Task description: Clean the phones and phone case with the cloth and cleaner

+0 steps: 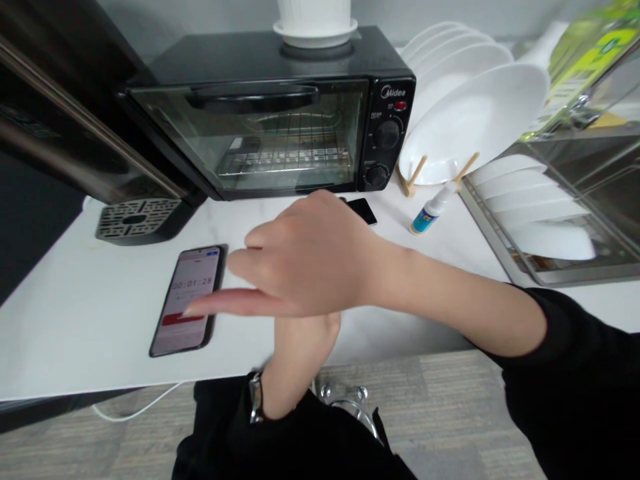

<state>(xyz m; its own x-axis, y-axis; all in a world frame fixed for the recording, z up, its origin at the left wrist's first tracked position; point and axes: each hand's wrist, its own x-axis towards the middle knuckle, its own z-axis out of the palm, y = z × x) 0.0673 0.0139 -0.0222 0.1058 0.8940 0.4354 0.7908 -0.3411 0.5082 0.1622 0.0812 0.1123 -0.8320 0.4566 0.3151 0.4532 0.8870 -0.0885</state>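
Observation:
My right hand point(305, 260) reaches in from the right, back of the hand up. One of its digits is stretched out over the red button on a phone point(187, 340); whether it touches the screen I cannot tell. The other fingers are curled, and nothing shows in them. The phone lies face up on the white counter, its screen reading 00:01:28. My left hand point(311, 333) is underneath the right one, its fingers hidden. A metal-banded watch or bracelet point(256, 398) circles the left wrist.
Behind are a black toaster oven point(250, 140), a white pot point(315, 13) on top, and a drip tray point(137, 220) at left. A small spray bottle point(427, 215), a dark flat device point(363, 211), racked white plates point(475, 113) and a sink point(533, 267) with dishes are to the right.

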